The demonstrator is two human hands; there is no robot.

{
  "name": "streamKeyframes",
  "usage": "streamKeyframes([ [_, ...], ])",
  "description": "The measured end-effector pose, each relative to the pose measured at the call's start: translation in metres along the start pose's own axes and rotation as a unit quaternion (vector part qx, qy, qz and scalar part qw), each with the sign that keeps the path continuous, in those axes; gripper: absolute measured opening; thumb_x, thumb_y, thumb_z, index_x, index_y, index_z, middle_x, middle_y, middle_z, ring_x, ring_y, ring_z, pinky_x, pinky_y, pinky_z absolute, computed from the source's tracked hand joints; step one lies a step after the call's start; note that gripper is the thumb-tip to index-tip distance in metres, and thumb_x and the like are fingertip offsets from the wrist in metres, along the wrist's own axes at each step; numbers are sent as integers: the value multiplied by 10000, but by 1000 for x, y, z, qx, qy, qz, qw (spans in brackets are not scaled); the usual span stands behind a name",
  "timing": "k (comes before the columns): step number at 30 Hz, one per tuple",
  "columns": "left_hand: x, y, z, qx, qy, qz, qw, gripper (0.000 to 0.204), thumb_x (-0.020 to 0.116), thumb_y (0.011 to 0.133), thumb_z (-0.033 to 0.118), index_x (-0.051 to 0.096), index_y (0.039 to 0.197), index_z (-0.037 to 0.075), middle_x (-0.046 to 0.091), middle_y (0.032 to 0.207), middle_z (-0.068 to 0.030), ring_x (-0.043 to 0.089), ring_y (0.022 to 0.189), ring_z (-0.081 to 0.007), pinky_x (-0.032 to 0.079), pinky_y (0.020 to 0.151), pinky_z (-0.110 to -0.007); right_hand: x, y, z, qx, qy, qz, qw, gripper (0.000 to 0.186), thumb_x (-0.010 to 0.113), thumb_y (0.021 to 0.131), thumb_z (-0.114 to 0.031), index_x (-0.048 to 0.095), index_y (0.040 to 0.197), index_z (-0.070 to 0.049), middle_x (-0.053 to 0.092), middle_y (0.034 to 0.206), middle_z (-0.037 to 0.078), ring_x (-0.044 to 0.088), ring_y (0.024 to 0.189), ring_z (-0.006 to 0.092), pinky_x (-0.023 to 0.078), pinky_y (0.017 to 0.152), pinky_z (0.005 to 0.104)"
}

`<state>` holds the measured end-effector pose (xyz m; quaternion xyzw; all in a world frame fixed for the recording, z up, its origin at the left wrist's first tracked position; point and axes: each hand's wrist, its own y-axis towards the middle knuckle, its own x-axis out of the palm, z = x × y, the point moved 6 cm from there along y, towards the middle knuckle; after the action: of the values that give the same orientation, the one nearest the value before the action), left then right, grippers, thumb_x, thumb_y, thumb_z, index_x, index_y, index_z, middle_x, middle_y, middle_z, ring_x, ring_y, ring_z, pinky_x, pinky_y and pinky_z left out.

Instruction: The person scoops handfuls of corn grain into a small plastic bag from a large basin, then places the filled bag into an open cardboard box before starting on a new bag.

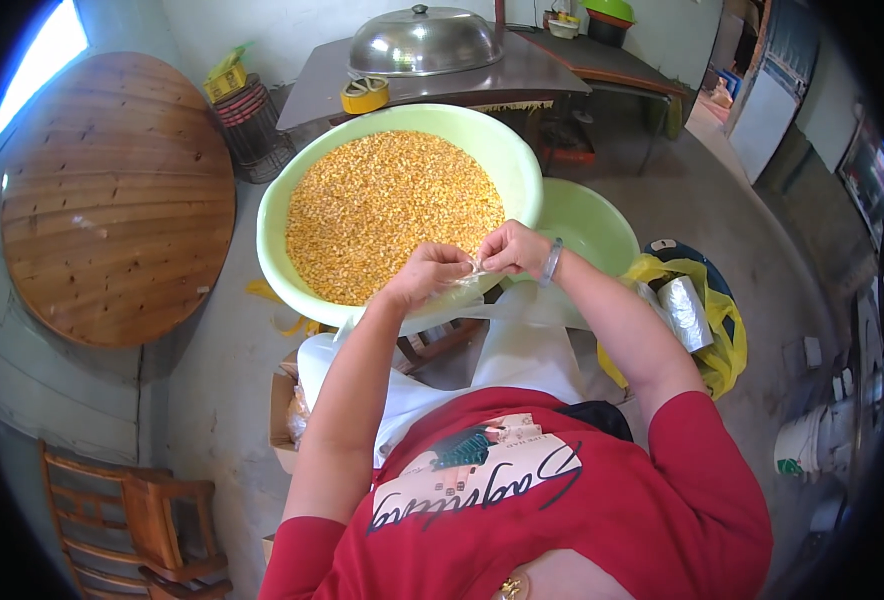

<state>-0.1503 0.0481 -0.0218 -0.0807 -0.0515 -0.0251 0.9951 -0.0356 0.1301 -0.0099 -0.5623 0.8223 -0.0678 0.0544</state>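
left hand and right hand: close together, centre of the frame, fingertips pinching one piece of thin, clear plastic film, which lies over the near rim of a large, round, pale green plastic basin. basin contents: loose yellow corn kernels. second green plastic basin: right of centre, partly hidden by the first. at right: translucent yellow plastic bag holding a shiny, silvery cylindrical roll. upper centre: domed, shiny metal lid, on a dark-topped table. upper left: large, round, brown wooden panel, upright.
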Motion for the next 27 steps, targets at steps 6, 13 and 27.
streamKeyframes([
  [6,-3,3,-7,-3,-7,-11,1000,90,619,785,80,653,840,18,608,711,-10,522,592,-72,387,518,-195,3,-3,0,-11,16,-5,1000,57,644,691,-29,645,748,-22,545,570,-17,394,424,29,256,380,171],
  [13,2,3,-3,1,-12,-40,999,84,604,795,66,663,831,19,617,712,-17,541,612,-80,413,551,-200,3,-8,-2,-39,28,-25,999,65,651,700,-38,657,765,-33,550,576,-22,392,429,26,258,383,170],
  [27,2,-2,6,54,-70,-35,995,147,589,808,32,567,953,28,598,816,-26,572,715,-101,455,634,-212,8,-8,-11,0,-43,15,999,165,694,700,-93,639,832,-12,551,591,-13,445,439,42,339,384,185],
])
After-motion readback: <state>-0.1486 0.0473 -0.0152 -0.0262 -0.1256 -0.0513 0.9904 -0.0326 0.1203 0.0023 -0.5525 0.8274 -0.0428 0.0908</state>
